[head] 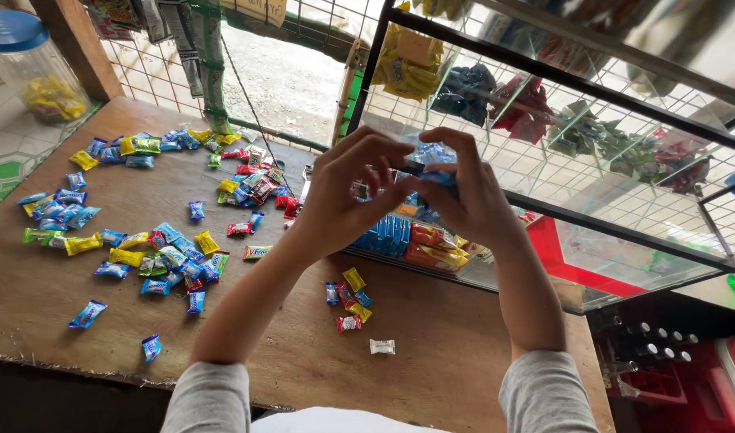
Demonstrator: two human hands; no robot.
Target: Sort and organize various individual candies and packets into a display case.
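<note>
Your left hand [347, 192] and right hand [463, 192] meet, both pinching a small blue-wrapped candy [438, 179]; its long axis runs across, hand to hand.

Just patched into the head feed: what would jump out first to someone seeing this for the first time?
The two raised hands at centre: the left hand and right hand meet on a small blue wrapped candy pinched in their grip. Next, the bright wrapped candies scattered in clusters across the left of the wooden table. To the right, a glass display case holds more packets.
</note>
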